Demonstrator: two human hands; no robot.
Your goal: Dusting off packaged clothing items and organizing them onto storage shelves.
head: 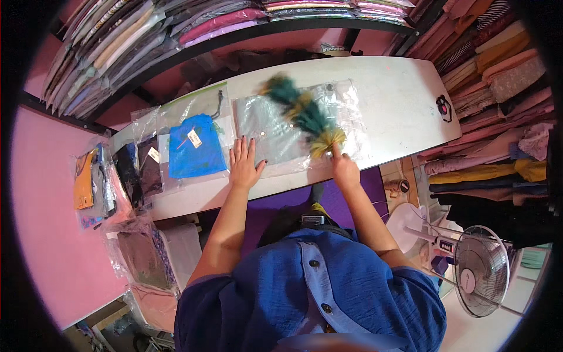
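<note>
My right hand (346,171) grips the yellow end of a fluffy green and yellow duster (308,115), blurred by motion. The duster lies slantwise over a clear plastic bag (352,127) that holds a folded grey garment (259,127). Palm down, my left hand (244,166) rests with fingers spread at the near left edge of that bag. Left of it lies blue folded clothing (198,154) in another clear bag, with a white tag (194,138) and a dark drawstring. The handle of the duster is hidden.
A white table (396,97) carries the bags, plus a small black and pink item (444,109). Bagged garments crowd a shelf (281,28) above. Folded clothes (497,123) fill the right side. A fan (479,273) stands lower right; more bagged clothes (143,259) lie lower left.
</note>
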